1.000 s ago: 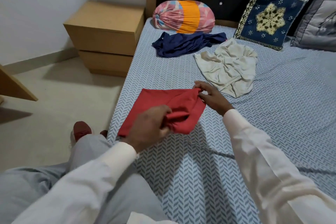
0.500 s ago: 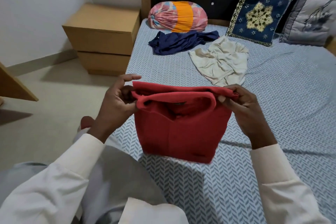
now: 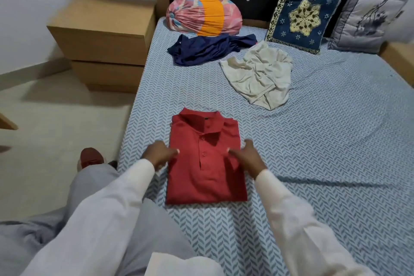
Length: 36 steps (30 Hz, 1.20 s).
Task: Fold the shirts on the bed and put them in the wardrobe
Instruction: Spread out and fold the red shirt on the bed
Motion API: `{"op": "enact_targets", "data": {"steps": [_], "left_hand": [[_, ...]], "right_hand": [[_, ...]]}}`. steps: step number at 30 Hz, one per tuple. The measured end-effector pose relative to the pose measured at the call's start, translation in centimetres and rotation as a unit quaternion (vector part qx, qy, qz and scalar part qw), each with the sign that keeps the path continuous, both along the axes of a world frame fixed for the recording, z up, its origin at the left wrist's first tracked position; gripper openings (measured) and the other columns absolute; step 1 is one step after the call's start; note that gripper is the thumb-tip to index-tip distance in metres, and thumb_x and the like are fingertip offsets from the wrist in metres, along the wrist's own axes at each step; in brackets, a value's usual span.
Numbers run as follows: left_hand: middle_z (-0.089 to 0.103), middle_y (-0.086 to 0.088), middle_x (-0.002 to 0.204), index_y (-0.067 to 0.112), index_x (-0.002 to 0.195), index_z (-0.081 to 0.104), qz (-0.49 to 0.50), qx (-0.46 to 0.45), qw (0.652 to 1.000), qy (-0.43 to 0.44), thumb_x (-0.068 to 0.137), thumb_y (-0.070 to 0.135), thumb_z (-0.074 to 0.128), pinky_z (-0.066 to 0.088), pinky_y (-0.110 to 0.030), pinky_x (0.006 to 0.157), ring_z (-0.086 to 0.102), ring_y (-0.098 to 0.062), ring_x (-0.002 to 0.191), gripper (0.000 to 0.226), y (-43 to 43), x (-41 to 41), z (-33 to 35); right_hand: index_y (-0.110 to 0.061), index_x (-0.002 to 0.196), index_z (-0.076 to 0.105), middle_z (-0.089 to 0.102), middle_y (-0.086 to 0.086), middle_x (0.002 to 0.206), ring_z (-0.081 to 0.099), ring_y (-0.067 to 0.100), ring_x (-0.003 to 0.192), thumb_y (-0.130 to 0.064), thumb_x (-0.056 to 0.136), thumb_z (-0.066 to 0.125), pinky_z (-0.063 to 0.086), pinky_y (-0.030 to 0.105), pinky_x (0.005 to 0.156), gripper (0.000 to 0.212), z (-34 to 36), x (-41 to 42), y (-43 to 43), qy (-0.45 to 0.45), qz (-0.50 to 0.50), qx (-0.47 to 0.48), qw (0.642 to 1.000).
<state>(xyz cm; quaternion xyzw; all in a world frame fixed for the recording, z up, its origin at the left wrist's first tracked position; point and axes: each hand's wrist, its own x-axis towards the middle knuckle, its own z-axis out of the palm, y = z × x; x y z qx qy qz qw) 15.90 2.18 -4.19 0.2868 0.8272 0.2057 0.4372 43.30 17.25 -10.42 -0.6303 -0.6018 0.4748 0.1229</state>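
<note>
Half a second ago I held the red shirt (image 3: pixel 206 163) up off the bed (image 3: pixel 324 141), pinched at its top edge. Now it lies flat near the bed's near-left edge as a neat rectangle, collar away from me and button placket up. My left hand (image 3: pixel 156 155) touches its left side and my right hand (image 3: pixel 246 157) its right. The fingers of both look fairly straight and rest on the cloth, clamped on nothing, though blur softens them. I judge this shirt folded and ready to carry; the wardrobe is not in view.

The red cloth looks like soft matte knit, with a ribbed collar and crisp folded edges. Further up the bed, the navy shirt (image 3: pixel 206 49) lies crumpled, thin and limp, just below a striped bolster (image 3: pixel 203 15). The cream shirt (image 3: pixel 257 76) is rumpled into deep creases beside it. Both are yet to be folded. The sheet carries a blue herringbone print.
</note>
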Motion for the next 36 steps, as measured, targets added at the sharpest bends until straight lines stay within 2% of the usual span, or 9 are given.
{"op": "enact_targets", "data": {"steps": [2, 5, 10, 16, 21, 26, 29, 34, 36], "left_hand": [[0.055, -0.011, 0.049, 0.005, 0.067, 0.059, -0.024, -0.034, 0.999, -0.032, 0.06, 0.048, 0.08, 0.042, -0.032, 0.051, 0.05, -0.023, 0.044, 0.048, -1.5, 1.2, -0.3], [0.063, -0.01, 0.06, 0.005, 0.08, 0.063, -0.117, -0.096, 0.988, -0.004, 0.07, 0.044, 0.084, 0.047, -0.026, 0.048, 0.055, -0.022, 0.046, 0.045, -3.3, 2.9, 0.2], [0.066, -0.013, 0.077, 0.002, 0.102, 0.064, -0.165, -0.113, 0.98, -0.012, 0.08, 0.029, 0.08, 0.062, -0.045, 0.073, 0.063, -0.026, 0.064, 0.039, -5.0, 3.5, -0.1], [0.067, 0.003, 0.075, 0.014, 0.087, 0.068, -0.267, -0.152, 0.949, 0.076, 0.077, 0.043, 0.08, 0.049, -0.021, 0.064, 0.063, -0.015, 0.07, 0.033, -6.9, 2.8, 0.7], [0.072, 0.002, 0.074, 0.016, 0.08, 0.067, -0.184, -0.121, 0.97, 0.107, 0.067, 0.057, 0.079, 0.055, -0.027, 0.076, 0.069, -0.016, 0.074, 0.044, -6.4, 1.9, -0.7], [0.066, 0.0, 0.089, 0.021, 0.104, 0.053, -0.171, 0.104, 0.97, 0.14, 0.081, 0.034, 0.071, 0.052, -0.034, 0.081, 0.065, -0.022, 0.086, 0.032, -3.8, 2.9, -1.1], [0.063, 0.004, 0.085, 0.021, 0.106, 0.052, -0.259, 0.118, 0.953, 0.107, 0.08, 0.025, 0.071, 0.052, -0.036, 0.08, 0.062, -0.018, 0.082, 0.033, -2.4, 4.1, -1.6], [0.061, 0.007, 0.072, 0.027, 0.096, 0.051, -0.24, 0.135, 0.957, 0.09, 0.082, 0.021, 0.068, 0.049, -0.031, 0.07, 0.059, -0.008, 0.065, 0.022, -1.9, 3.5, -2.9], [0.062, 0.007, 0.069, 0.028, 0.093, 0.052, -0.229, 0.144, 0.96, 0.075, 0.083, 0.018, 0.067, 0.048, -0.029, 0.066, 0.055, -0.002, 0.055, 0.021, -1.9, 3.2, -3.3]], "right_hand": [[-0.019, 0.11, 0.055, 0.066, 0.009, 0.106, 0.069, 0.028, 0.092, -0.07, 0.046, 0.077, 0.059, 0.043, 0.081, 0.085, -0.7, 1.4, -3.4, -0.063, 0.031, -0.001, 0.998], [-0.021, 0.107, 0.055, 0.07, -0.001, 0.095, 0.071, 0.021, 0.084, -0.066, 0.053, 0.082, 0.057, 0.032, 0.069, 0.075, 1.8, 2.7, -7.7, -0.08, 0.045, -0.027, 0.995], [-0.012, 0.107, 0.072, 0.07, -0.004, 0.078, 0.061, 0.005, 0.057, -0.03, 0.084, 0.078, 0.047, 0.022, 0.055, 0.03, 5.2, 4.6, -10.2, 0.012, 0.097, -0.134, 0.986], [-0.01, 0.101, 0.073, 0.071, 0.004, 0.072, 0.063, 0.013, 0.056, -0.034, 0.081, 0.082, 0.054, 0.024, 0.054, 0.033, 6.0, 5.7, -11.5, -0.057, 0.152, -0.224, 0.961], [-0.014, 0.071, 0.062, 0.066, -0.001, 0.057, 0.059, 0.011, 0.049, -0.049, 0.067, 0.089, 0.043, 0.02, 0.048, 0.044, 5.0, 4.3, -8.0, -0.116, 0.123, -0.096, 0.981], [-0.016, 0.106, 0.062, 0.067, 0.0, 0.089, 0.067, 0.023, 0.09, -0.039, 0.08, 0.078, 0.051, 0.033, 0.08, 0.038, 3.4, 0.3, -2.0, -0.053, -0.007, 0.094, 0.994], [-0.018, 0.115, 0.061, 0.069, 0.004, 0.092, 0.067, 0.03, 0.096, -0.035, 0.088, 0.067, 0.052, 0.037, 0.085, 0.032, 3.3, -2.2, 1.0, -0.045, -0.039, 0.134, 0.989], [-0.024, 0.12, 0.068, 0.069, 0.01, 0.117, 0.064, 0.029, 0.107, -0.019, 0.09, 0.061, 0.048, 0.033, 0.089, 0.031, 2.9, -3.8, 5.2, -0.089, 0.07, 0.119, 0.986], [-0.024, 0.106, 0.072, 0.07, 0.01, 0.105, 0.066, 0.026, 0.091, -0.014, 0.086, 0.068, 0.052, 0.032, 0.083, 0.023, 3.4, -3.7, 6.5, -0.101, 0.113, 0.118, 0.981]]}}
